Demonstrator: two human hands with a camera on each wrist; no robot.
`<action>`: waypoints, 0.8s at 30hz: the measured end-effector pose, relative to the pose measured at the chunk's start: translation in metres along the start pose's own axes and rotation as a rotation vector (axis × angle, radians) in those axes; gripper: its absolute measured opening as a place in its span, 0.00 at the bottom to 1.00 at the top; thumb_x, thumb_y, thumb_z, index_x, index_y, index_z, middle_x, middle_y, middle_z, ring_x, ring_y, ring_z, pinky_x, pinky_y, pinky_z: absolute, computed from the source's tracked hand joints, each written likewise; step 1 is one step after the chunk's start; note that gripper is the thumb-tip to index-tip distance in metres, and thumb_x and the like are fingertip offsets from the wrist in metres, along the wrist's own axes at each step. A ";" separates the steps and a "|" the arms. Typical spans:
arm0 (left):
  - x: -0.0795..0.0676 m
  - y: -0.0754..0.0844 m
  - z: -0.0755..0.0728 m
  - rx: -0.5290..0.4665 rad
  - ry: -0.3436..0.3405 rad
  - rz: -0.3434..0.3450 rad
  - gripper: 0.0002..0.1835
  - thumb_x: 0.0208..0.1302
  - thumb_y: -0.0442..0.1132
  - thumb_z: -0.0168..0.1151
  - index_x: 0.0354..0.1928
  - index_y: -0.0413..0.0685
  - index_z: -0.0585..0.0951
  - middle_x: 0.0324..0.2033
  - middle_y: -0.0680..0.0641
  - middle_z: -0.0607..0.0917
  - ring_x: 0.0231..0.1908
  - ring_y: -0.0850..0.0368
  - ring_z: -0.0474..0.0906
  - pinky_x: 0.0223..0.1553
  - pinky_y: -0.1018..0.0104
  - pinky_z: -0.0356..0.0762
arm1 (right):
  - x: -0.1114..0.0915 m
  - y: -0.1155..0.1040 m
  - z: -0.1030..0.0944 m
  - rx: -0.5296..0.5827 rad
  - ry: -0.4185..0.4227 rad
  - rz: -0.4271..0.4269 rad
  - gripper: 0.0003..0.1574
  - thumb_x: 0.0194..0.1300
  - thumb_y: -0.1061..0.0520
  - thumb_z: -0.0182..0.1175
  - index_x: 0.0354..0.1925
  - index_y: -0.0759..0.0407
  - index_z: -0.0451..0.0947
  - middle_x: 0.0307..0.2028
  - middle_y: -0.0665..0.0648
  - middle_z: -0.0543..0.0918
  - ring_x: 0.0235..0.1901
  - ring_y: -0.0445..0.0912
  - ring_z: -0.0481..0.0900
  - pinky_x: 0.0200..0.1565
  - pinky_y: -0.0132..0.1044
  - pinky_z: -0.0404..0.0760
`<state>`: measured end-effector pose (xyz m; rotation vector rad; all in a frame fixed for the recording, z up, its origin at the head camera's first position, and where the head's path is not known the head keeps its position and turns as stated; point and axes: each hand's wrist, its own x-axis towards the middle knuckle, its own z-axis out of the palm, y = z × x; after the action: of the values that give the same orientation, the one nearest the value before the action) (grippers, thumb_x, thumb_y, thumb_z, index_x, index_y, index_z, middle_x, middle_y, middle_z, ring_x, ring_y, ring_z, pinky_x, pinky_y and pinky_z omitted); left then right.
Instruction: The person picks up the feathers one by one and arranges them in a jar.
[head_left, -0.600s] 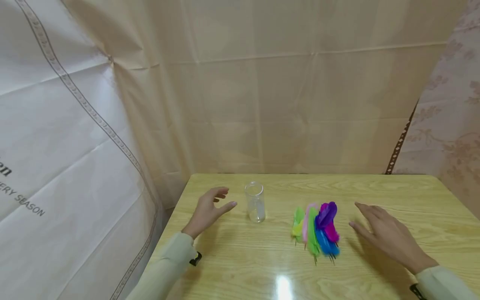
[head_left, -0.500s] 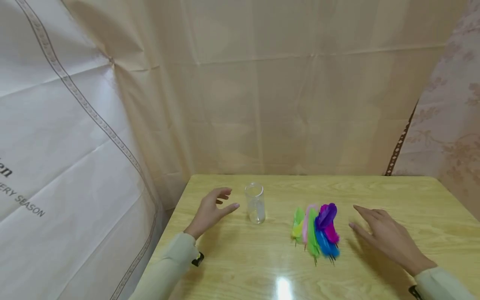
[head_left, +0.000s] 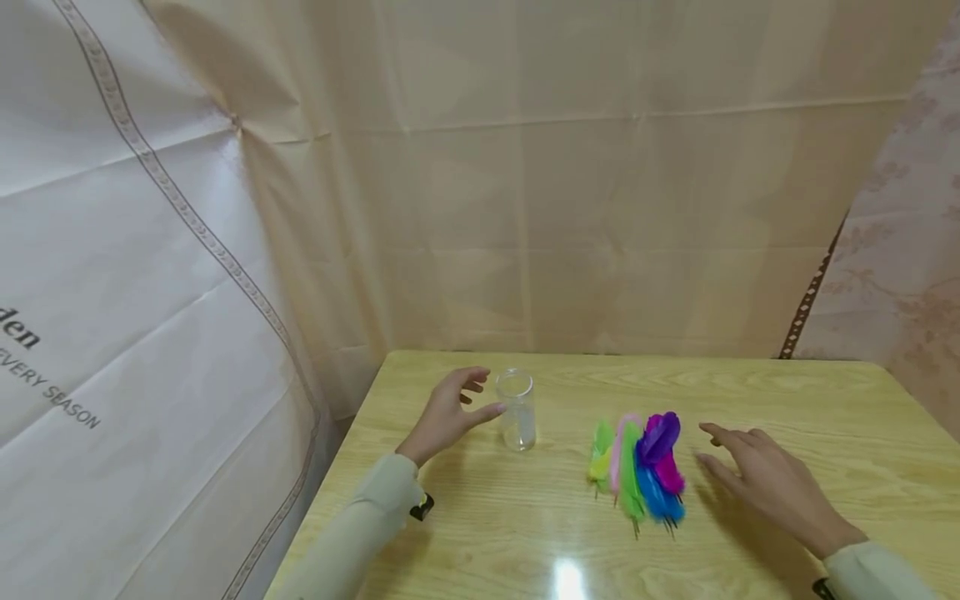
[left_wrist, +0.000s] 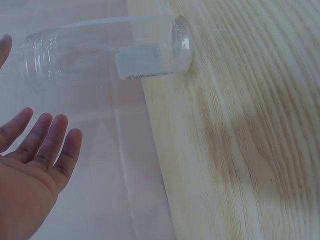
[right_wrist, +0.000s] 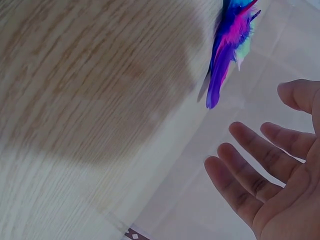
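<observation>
Glass (head_left: pixel 519 417) stands inside the desk (head_left: pixel 607 363) edge, spread left hand (head_left: pixel 447 416) at nine o'clock. Feathers (head_left: pixel 632 471) overlap, part-hidden; spread right hand (head_left: pixel 774 485) at three.

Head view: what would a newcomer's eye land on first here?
Most likely the bright multicoloured feathers, bunched on the wooden table to the left of the right hand. Next, perhaps, the clear cylindrical container, standing upright beside the left hand.
</observation>
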<state>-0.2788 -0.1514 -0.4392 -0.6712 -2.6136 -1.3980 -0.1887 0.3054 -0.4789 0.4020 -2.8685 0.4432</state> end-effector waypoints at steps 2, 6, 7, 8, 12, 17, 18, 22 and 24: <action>0.002 -0.001 0.002 -0.011 -0.001 -0.004 0.39 0.61 0.55 0.76 0.69 0.47 0.74 0.59 0.46 0.78 0.58 0.44 0.76 0.57 0.43 0.77 | 0.000 -0.001 0.002 0.007 -0.008 -0.002 0.34 0.75 0.42 0.62 0.67 0.63 0.74 0.47 0.60 0.87 0.46 0.61 0.81 0.35 0.59 0.83; 0.004 -0.004 0.005 -0.021 -0.001 -0.011 0.40 0.61 0.55 0.76 0.70 0.44 0.73 0.60 0.45 0.78 0.58 0.40 0.75 0.58 0.40 0.75 | -0.001 -0.002 0.005 0.001 -0.001 -0.020 0.34 0.73 0.45 0.64 0.67 0.63 0.73 0.43 0.55 0.87 0.43 0.58 0.82 0.32 0.55 0.83; 0.004 -0.004 0.005 -0.021 -0.002 -0.013 0.40 0.61 0.55 0.76 0.70 0.44 0.73 0.61 0.45 0.77 0.58 0.40 0.75 0.58 0.40 0.75 | -0.002 -0.003 0.006 -0.002 0.001 -0.021 0.34 0.73 0.45 0.64 0.67 0.63 0.73 0.42 0.54 0.87 0.43 0.58 0.82 0.32 0.54 0.83; 0.005 -0.005 0.006 -0.020 -0.002 -0.015 0.40 0.61 0.55 0.76 0.70 0.45 0.73 0.61 0.45 0.77 0.58 0.41 0.75 0.58 0.40 0.75 | -0.002 -0.002 0.006 -0.005 0.003 -0.025 0.34 0.73 0.45 0.65 0.67 0.63 0.73 0.41 0.54 0.88 0.42 0.58 0.82 0.32 0.54 0.83; 0.010 -0.006 0.008 -0.025 -0.010 -0.007 0.41 0.60 0.55 0.76 0.70 0.43 0.72 0.62 0.40 0.77 0.58 0.41 0.75 0.57 0.39 0.76 | -0.002 -0.002 0.005 -0.010 0.009 -0.034 0.34 0.72 0.46 0.66 0.67 0.64 0.74 0.40 0.52 0.88 0.41 0.57 0.82 0.32 0.53 0.83; 0.015 -0.006 0.012 -0.049 -0.023 0.013 0.41 0.60 0.56 0.77 0.69 0.43 0.73 0.62 0.36 0.77 0.58 0.36 0.75 0.57 0.38 0.75 | -0.001 -0.002 0.006 -0.008 0.013 -0.035 0.33 0.72 0.47 0.66 0.66 0.64 0.74 0.38 0.50 0.87 0.41 0.56 0.82 0.34 0.55 0.83; 0.016 -0.005 0.013 -0.051 -0.025 0.014 0.41 0.60 0.56 0.77 0.69 0.44 0.73 0.62 0.37 0.77 0.59 0.36 0.75 0.57 0.38 0.75 | -0.001 -0.002 0.007 -0.009 0.017 -0.037 0.33 0.71 0.48 0.67 0.66 0.63 0.75 0.37 0.50 0.87 0.42 0.56 0.81 0.34 0.55 0.83; 0.018 -0.005 0.015 -0.041 -0.030 0.009 0.40 0.59 0.56 0.77 0.69 0.45 0.73 0.61 0.40 0.78 0.58 0.40 0.76 0.57 0.40 0.76 | -0.002 -0.002 0.009 -0.006 0.026 -0.041 0.31 0.71 0.49 0.67 0.65 0.63 0.76 0.36 0.48 0.87 0.42 0.56 0.81 0.36 0.56 0.83; 0.019 -0.005 0.016 -0.037 -0.031 0.008 0.40 0.59 0.55 0.77 0.69 0.45 0.74 0.61 0.41 0.78 0.58 0.42 0.76 0.58 0.41 0.76 | -0.002 -0.002 0.009 -0.005 0.024 -0.040 0.30 0.71 0.49 0.67 0.64 0.63 0.77 0.35 0.47 0.87 0.42 0.56 0.81 0.36 0.56 0.83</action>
<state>-0.2961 -0.1345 -0.4464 -0.7125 -2.6120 -1.4489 -0.1877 0.3008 -0.4874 0.4498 -2.8323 0.4311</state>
